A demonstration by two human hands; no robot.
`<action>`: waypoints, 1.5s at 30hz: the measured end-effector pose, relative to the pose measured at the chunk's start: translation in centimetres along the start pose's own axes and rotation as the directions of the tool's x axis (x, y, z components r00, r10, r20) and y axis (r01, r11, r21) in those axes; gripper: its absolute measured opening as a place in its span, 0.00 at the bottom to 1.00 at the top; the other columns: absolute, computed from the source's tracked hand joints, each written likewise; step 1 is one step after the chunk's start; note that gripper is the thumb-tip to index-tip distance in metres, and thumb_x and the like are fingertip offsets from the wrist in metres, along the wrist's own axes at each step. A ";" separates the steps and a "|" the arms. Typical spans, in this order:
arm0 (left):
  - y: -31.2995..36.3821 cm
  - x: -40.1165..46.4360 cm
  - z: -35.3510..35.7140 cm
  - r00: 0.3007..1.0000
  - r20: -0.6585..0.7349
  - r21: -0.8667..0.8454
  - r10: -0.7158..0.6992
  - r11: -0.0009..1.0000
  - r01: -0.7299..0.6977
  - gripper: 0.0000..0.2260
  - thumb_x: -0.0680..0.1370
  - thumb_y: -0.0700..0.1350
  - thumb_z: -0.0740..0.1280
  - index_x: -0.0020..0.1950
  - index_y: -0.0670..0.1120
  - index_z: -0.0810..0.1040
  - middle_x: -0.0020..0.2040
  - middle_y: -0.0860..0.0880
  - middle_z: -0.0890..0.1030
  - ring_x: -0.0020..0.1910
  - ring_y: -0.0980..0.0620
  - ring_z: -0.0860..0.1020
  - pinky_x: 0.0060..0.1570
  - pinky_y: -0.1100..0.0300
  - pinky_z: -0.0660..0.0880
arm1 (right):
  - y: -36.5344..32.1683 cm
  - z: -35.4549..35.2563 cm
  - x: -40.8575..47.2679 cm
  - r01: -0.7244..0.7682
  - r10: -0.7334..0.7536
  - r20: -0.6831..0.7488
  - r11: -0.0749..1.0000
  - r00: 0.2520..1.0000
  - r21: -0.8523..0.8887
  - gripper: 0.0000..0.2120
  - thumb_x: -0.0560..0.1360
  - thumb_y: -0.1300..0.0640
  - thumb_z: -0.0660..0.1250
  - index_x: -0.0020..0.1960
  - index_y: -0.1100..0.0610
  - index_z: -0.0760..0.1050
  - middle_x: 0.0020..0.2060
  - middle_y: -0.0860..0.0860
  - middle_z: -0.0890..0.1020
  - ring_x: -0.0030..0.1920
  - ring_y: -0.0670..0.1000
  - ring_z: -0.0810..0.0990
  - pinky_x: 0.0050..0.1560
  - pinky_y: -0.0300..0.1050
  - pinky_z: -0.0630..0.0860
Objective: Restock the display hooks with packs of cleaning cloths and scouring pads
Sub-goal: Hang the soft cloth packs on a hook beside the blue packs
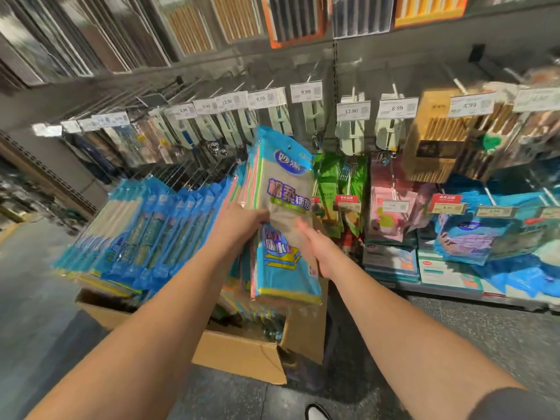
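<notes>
Left hand (242,221) grips a stack of cloth packs (283,213) mid-height above the box (242,356), right hand (318,247) flat against its front, fingers straight; looks light, floppy, slick film, so support the sides.

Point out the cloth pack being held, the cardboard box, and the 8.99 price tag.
cloth pack (285,207), head view, middle of its front.
cardboard box (239,356), head view, near wall.
8.99 price tag (397,108), head view, on the printed price.

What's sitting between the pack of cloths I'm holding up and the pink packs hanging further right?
In the head view, green packs hang on hooks between the held cloth pack and the pink packs.
</notes>
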State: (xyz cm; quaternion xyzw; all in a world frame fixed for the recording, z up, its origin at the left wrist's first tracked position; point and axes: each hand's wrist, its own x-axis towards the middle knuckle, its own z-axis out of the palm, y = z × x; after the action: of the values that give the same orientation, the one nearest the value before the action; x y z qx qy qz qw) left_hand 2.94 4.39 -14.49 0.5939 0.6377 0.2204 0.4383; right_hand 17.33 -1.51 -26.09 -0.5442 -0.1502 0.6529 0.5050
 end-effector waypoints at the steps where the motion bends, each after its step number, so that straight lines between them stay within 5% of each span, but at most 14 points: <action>1: -0.4 -0.2 -0.5 0.997 0.052 -0.084 -0.051 0.995 0.055 0.18 0.67 0.43 0.74 0.54 0.39 0.74 0.42 0.38 0.83 0.37 0.40 0.84 0.36 0.45 0.82 | 0.1 0.2 -0.1 -0.003 0.003 0.069 1.000 0.998 0.004 0.37 0.70 0.32 0.66 0.73 0.50 0.69 0.67 0.54 0.78 0.62 0.55 0.79 0.65 0.53 0.74; 3: -1.5 -0.4 -1.1 0.983 0.141 -0.182 -0.114 0.973 0.139 0.21 0.66 0.40 0.75 0.55 0.39 0.71 0.43 0.35 0.84 0.38 0.37 0.85 0.44 0.33 0.82 | 0.8 0.1 -0.1 -0.011 -0.001 0.154 0.997 0.988 0.079 0.27 0.77 0.34 0.61 0.65 0.51 0.77 0.60 0.54 0.83 0.59 0.55 0.82 0.65 0.54 0.74; 8: -2.8 -2.1 -1.6 0.950 0.292 -0.263 -0.110 0.946 0.191 0.30 0.67 0.43 0.76 0.65 0.35 0.70 0.40 0.37 0.86 0.36 0.40 0.86 0.36 0.50 0.82 | 0.6 -0.6 -2.3 0.046 -0.058 0.132 0.995 0.990 0.090 0.31 0.73 0.35 0.69 0.69 0.53 0.75 0.62 0.57 0.82 0.62 0.59 0.80 0.69 0.61 0.71; 11: -3.3 -4.6 -0.8 0.956 0.282 -0.291 -0.082 0.942 0.167 0.23 0.72 0.41 0.74 0.63 0.38 0.68 0.36 0.41 0.85 0.32 0.43 0.85 0.31 0.55 0.80 | 0.6 -2.0 -4.6 0.083 -0.087 0.088 0.995 0.992 0.051 0.39 0.67 0.36 0.74 0.72 0.51 0.70 0.61 0.57 0.82 0.59 0.60 0.82 0.64 0.65 0.75; 16: -4.0 -10.3 2.3 0.941 0.338 -0.337 -0.016 0.932 0.137 0.18 0.75 0.41 0.72 0.58 0.43 0.66 0.36 0.43 0.85 0.32 0.45 0.84 0.31 0.56 0.79 | 2.7 -6.3 -9.9 0.134 -0.136 0.057 0.990 0.989 0.045 0.30 0.72 0.39 0.70 0.69 0.51 0.74 0.59 0.57 0.83 0.59 0.60 0.82 0.61 0.62 0.77; 19: -5.0 -14.2 4.9 0.928 0.371 -0.343 0.010 0.931 0.127 0.20 0.75 0.42 0.72 0.62 0.43 0.67 0.40 0.42 0.85 0.33 0.46 0.85 0.30 0.57 0.79 | 4.6 -9.4 -14.0 0.166 -0.166 0.002 0.984 0.986 0.066 0.37 0.68 0.40 0.73 0.73 0.51 0.68 0.60 0.56 0.82 0.58 0.59 0.83 0.54 0.58 0.81; 22: -6.0 -18.1 8.3 0.890 0.456 -0.346 0.018 0.925 0.159 0.22 0.75 0.43 0.74 0.64 0.46 0.66 0.44 0.41 0.86 0.40 0.43 0.86 0.40 0.50 0.83 | 6.3 -13.4 -18.7 0.185 -0.181 -0.109 0.982 0.977 0.029 0.46 0.64 0.39 0.77 0.75 0.50 0.63 0.59 0.56 0.83 0.56 0.59 0.84 0.55 0.62 0.80; 29: -5.7 -25.3 17.0 0.753 0.654 -0.323 0.074 0.927 0.189 0.31 0.73 0.42 0.76 0.68 0.43 0.62 0.57 0.38 0.82 0.46 0.43 0.86 0.45 0.50 0.83 | 8.6 -23.2 -28.6 0.253 -0.220 -0.253 0.962 0.942 0.104 0.16 0.76 0.48 0.69 0.62 0.46 0.72 0.51 0.52 0.86 0.51 0.56 0.85 0.49 0.55 0.81; 31: -4.6 -26.7 19.6 0.731 0.678 -0.290 0.074 0.941 0.174 0.29 0.75 0.41 0.75 0.69 0.42 0.61 0.57 0.39 0.83 0.45 0.44 0.86 0.43 0.53 0.83 | 8.6 -25.8 -30.8 0.259 -0.220 -0.289 0.960 0.932 0.104 0.18 0.74 0.46 0.70 0.62 0.45 0.72 0.51 0.52 0.86 0.52 0.56 0.85 0.51 0.56 0.81; 34: -2.3 -28.4 24.0 0.663 0.740 -0.271 0.113 0.952 0.141 0.37 0.71 0.51 0.79 0.71 0.42 0.63 0.58 0.41 0.84 0.53 0.41 0.85 0.56 0.43 0.81 | 7.9 -31.0 -32.9 0.263 -0.215 -0.346 0.960 0.913 0.096 0.21 0.72 0.45 0.71 0.63 0.46 0.72 0.51 0.52 0.86 0.52 0.57 0.85 0.53 0.57 0.80; 37: 0.9 -29.8 29.0 0.631 0.759 -0.321 0.162 0.936 0.147 0.34 0.73 0.65 0.68 0.70 0.43 0.72 0.62 0.42 0.83 0.61 0.42 0.81 0.65 0.43 0.75 | 6.8 -37.2 -35.1 0.273 -0.204 -0.400 0.954 0.894 0.125 0.10 0.78 0.50 0.67 0.59 0.47 0.73 0.47 0.51 0.87 0.48 0.54 0.86 0.47 0.51 0.81; 41: 6.3 -30.6 37.6 0.692 0.687 -0.351 0.221 0.935 0.051 0.54 0.62 0.79 0.68 0.76 0.44 0.67 0.74 0.38 0.70 0.71 0.41 0.71 0.71 0.38 0.67 | 4.5 -46.9 -38.1 0.281 -0.217 -0.415 0.955 0.884 0.097 0.28 0.70 0.45 0.72 0.67 0.52 0.74 0.53 0.55 0.86 0.52 0.56 0.85 0.52 0.54 0.81; 43: 9.2 -31.6 42.0 0.682 0.680 -0.388 0.268 0.921 0.025 0.49 0.63 0.77 0.69 0.75 0.51 0.66 0.72 0.46 0.72 0.71 0.44 0.71 0.71 0.38 0.67 | 3.4 -51.3 -40.1 0.277 -0.223 -0.431 0.958 0.874 0.066 0.33 0.65 0.43 0.74 0.68 0.52 0.74 0.54 0.56 0.85 0.54 0.57 0.85 0.56 0.56 0.80; 45: 12.2 -33.1 46.0 0.658 0.698 -0.408 0.284 0.912 0.039 0.40 0.67 0.72 0.69 0.72 0.52 0.66 0.67 0.46 0.76 0.63 0.46 0.77 0.65 0.42 0.74 | 2.4 -54.8 -42.2 0.278 -0.226 -0.436 0.959 0.871 0.058 0.24 0.69 0.44 0.71 0.63 0.51 0.76 0.51 0.54 0.86 0.51 0.56 0.85 0.51 0.53 0.81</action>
State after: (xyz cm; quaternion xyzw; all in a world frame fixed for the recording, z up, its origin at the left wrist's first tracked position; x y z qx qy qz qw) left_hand 44.61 -35.70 -18.75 0.5746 0.3033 0.1102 0.7521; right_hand 59.13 -56.66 -24.15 -0.6181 -0.0673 0.4546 0.6378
